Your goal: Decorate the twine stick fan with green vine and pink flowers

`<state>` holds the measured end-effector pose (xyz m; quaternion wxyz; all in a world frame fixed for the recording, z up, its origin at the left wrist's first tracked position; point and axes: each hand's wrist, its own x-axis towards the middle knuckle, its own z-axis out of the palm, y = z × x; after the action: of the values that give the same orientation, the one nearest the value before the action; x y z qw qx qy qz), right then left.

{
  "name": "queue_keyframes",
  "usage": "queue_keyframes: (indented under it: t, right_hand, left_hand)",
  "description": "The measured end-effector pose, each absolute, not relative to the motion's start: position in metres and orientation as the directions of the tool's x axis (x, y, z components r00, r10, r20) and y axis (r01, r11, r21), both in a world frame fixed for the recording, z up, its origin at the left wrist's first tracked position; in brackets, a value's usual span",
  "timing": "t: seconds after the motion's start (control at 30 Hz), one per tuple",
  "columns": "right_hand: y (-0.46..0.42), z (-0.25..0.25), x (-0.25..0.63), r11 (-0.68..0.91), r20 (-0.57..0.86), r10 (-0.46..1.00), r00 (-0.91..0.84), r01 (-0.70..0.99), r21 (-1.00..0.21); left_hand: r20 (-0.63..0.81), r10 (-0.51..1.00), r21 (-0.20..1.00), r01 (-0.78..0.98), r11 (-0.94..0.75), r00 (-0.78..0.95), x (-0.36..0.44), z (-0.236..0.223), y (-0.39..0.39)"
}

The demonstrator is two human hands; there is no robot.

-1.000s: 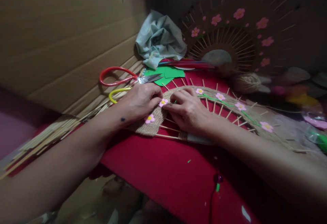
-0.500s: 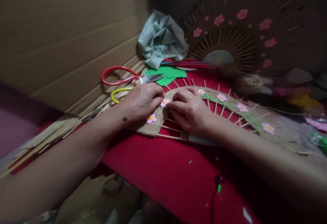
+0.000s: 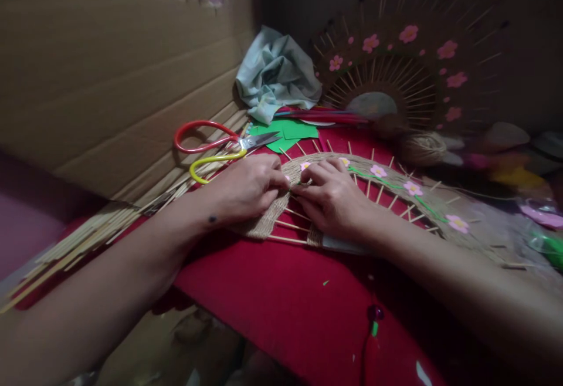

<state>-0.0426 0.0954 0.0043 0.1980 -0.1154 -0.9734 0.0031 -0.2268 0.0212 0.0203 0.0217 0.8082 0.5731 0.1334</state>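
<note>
A half-round fan of thin sticks, woven with tan twine [image 3: 265, 224], lies on the red surface. Pink flowers with yellow centres, such as one flower [image 3: 413, 188], follow its curved band, and a thin green strip [image 3: 431, 207] runs by those on the right. At the band's left part, my left hand [image 3: 251, 189] is closed, thumb and fingertips pinching the end of a narrow green strip. My right hand [image 3: 334, 198] faces it, fingers bent and pinched on the same strip; the fingertips partly hide it. One pink flower [image 3: 305, 166] shows just above the hands.
Scissors [image 3: 240, 145] with red and yellow handles lie behind my left hand, by green sheets [image 3: 292, 132] and a crumpled cloth [image 3: 279, 72]. Loose sticks [image 3: 101, 230] line the cardboard wall [image 3: 132, 81]. Another flowered fan [image 3: 409, 84] stands behind; a twine ball [image 3: 422, 146] sits right.
Both hands have shifted slightly downward in view, and the left hand now covers the lower left flowers. More of the green strip shows between the fingertips. The scissors' yellow handle is more exposed.
</note>
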Motion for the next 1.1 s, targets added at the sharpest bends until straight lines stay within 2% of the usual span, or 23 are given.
queue_keyframes:
  t: [0.13,0.27,0.53,0.7,0.77,0.93,1.1]
  right_hand:
    - [0.097,0.006,-0.043,0.972,0.418,0.232,-0.878,0.229,-0.057]
    - [0.102,0.006,-0.041,0.953,0.47,0.296,-0.832,0.287,-0.093]
    - [0.103,0.001,-0.041,0.953,0.379,0.282,-0.882,0.302,-0.005]
    - [0.102,0.005,-0.035,0.937,0.442,0.344,-0.829,0.333,-0.105]
    - [0.102,0.006,-0.031,0.932,0.438,0.358,-0.825,0.342,-0.117]
    - [0.101,0.002,-0.025,0.909,0.39,0.414,-0.823,0.395,-0.132]
    - [0.102,-0.004,-0.024,0.897,0.413,0.441,-0.797,0.4,-0.187]
  left_hand:
    - [0.218,0.897,0.059,0.912,-0.406,0.385,-0.227,0.017,0.019]
    - [0.269,0.88,0.016,0.912,-0.411,0.392,-0.225,0.018,0.016]
    - [0.221,0.868,-0.049,0.894,-0.446,0.445,-0.219,0.016,0.016]
    - [0.263,0.886,0.052,0.911,-0.409,0.382,-0.223,0.016,0.019]
    - [0.277,0.887,0.058,0.915,-0.4,0.37,-0.223,0.014,0.021]
    - [0.265,0.866,-0.023,0.9,-0.435,0.425,-0.221,-0.001,0.024]
    - [0.213,0.862,-0.124,0.887,-0.444,0.461,-0.217,-0.002,0.023]
